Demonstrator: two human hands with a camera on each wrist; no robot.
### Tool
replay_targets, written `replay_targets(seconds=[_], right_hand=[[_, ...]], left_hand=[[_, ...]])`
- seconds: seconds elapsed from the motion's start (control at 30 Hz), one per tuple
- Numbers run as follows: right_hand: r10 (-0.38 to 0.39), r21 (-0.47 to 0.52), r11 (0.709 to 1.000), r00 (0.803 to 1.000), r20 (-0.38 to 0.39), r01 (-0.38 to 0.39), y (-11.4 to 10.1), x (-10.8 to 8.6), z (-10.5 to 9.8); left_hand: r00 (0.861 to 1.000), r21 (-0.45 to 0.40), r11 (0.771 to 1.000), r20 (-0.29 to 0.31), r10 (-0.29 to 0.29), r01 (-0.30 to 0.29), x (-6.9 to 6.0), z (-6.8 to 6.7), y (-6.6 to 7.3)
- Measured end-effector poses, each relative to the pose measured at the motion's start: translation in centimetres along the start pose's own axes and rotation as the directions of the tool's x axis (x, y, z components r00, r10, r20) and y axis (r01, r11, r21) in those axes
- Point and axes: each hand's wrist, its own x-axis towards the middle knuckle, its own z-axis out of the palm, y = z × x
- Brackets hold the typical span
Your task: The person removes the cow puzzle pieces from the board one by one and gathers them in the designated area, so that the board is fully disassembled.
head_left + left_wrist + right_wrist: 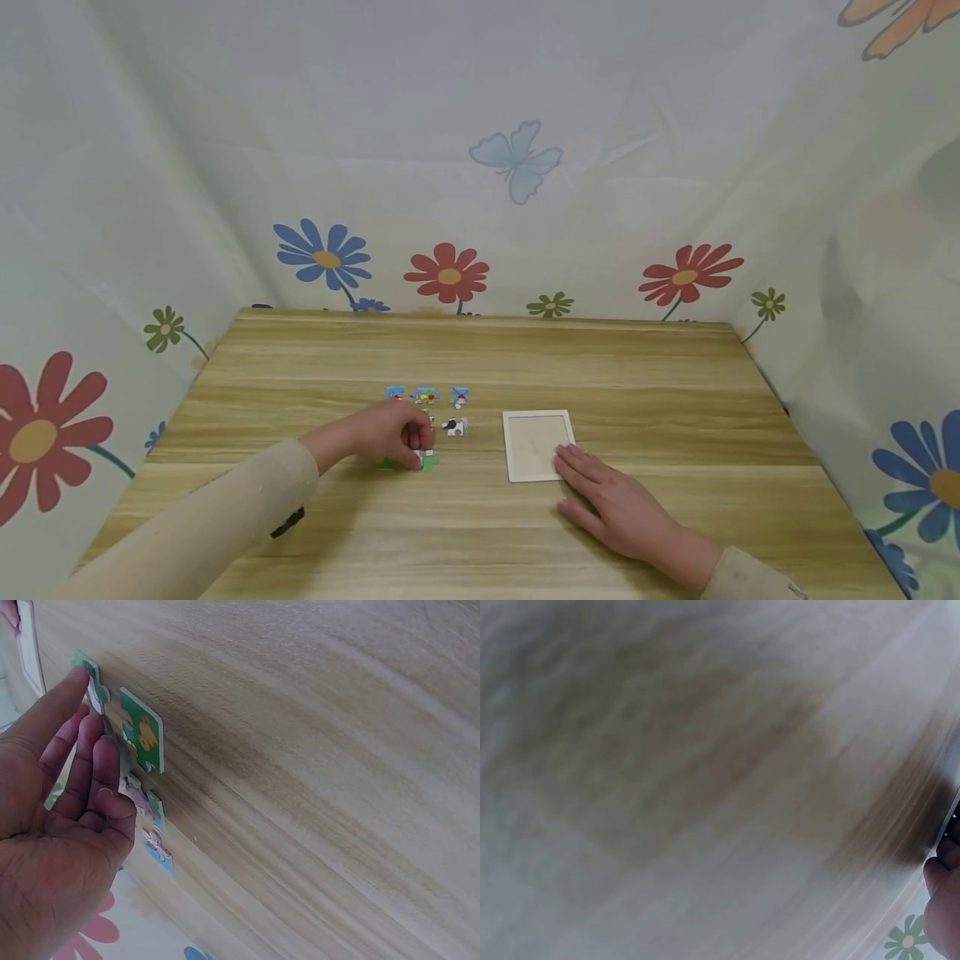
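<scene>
My left hand [393,429] is over a group of small jigsaw puzzle pieces, thumb and fingers curled in a pinch on a green-and-white puzzle piece [430,461]. In the left wrist view the thumb lies against this piece's green edge; the fingers hide part of it. Beside it lies a green puzzle piece [144,729] with an orange figure. A black-and-white puzzle piece [454,427] lies right of the hand. My right hand [622,510] rests with extended fingers on the right edge of a square, pale wooden puzzle frame [510,450].
Several blue-topped puzzle pieces, one a windmill-like piece [459,396], form a row behind the left hand. Everything lies on a wood-grain table [637,375]. A flower-printed cloth [585,242] hangs around its back and sides.
</scene>
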Motion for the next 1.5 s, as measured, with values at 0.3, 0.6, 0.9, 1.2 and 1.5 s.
replay_targets(seconds=[0.3,0.6,0.9,1.2,1.5], right_hand=[[0.005,0.007,1.0,1.0,0.011,-0.005,0.0,-0.1,-0.1],[0.022,0.028,0.999,1.0,0.022,-0.023,-0.1,0.0,-0.2],[0.033,0.03,0.999,0.999,0.015,-0.034,0.4,0.2,-0.9],[0.093,0.038,0.995,0.992,0.083,-0.097,1.7,1.1,-2.3],[0.125,0.06,0.989,0.981,0.151,-0.135,2.9,2.0,-2.8]], left_hand=[[0.999,0.035,0.999,-0.021,0.032,-0.031,1.3,-0.2,1.4],[0.999,0.085,0.995,-0.015,0.049,-0.047,3.6,0.2,4.1],[0.998,0.049,0.997,0.004,0.056,-0.057,6.1,1.1,6.4],[0.999,-0.005,0.999,-0.005,0.04,-0.04,9.0,2.3,8.1],[0.999,-0.027,0.999,-0.021,0.039,-0.039,11.6,3.6,9.1]])
